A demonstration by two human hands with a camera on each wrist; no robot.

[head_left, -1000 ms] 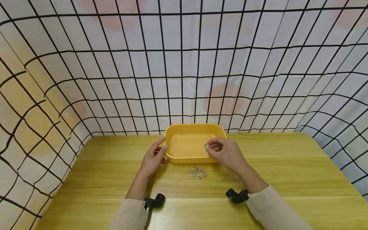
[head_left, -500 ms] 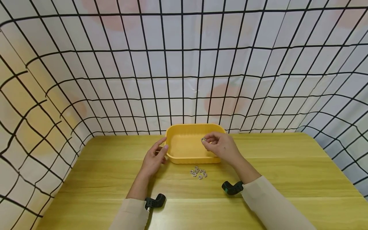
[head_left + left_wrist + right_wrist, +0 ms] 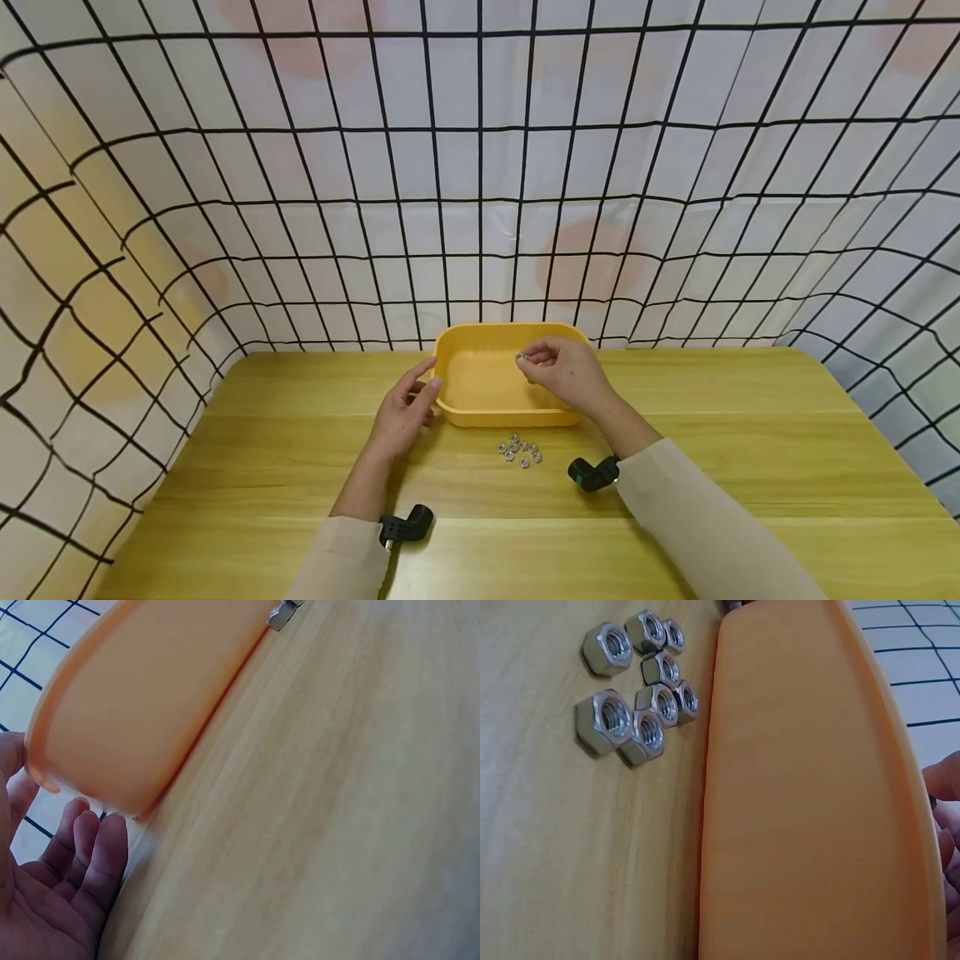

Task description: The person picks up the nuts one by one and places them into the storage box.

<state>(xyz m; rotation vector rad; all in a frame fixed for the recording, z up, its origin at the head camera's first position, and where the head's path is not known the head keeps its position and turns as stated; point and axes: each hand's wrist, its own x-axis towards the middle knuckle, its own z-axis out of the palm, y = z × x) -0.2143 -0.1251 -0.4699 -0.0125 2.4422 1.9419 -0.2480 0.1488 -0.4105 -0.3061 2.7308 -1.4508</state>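
My right hand point(image 3: 570, 371) pinches a metal hex nut point(image 3: 521, 357) between thumb and fingertips, over the right half of a yellow plastic tray point(image 3: 510, 418). In the right wrist view the tray's wall point(image 3: 810, 780) hides most of that hand, and the nut is out of sight there. My left hand point(image 3: 403, 417) touches the tray's left end with relaxed fingers. The left wrist view shows its fingers point(image 3: 105, 855) loosely bent just outside the tray's corner. On the table in front of the tray lies a loose cluster of several hex nuts point(image 3: 604, 720).
The tray stands on a wood-grain table point(image 3: 675, 517), close to a white cloth backdrop with a black grid point(image 3: 480, 167). Black wrist cameras point(image 3: 405, 525) are strapped over both beige sleeves point(image 3: 705, 517).
My right hand has moved left and a little farther back over the tray, still pinching the nut. The left hand and the cluster of nuts have kept their places.
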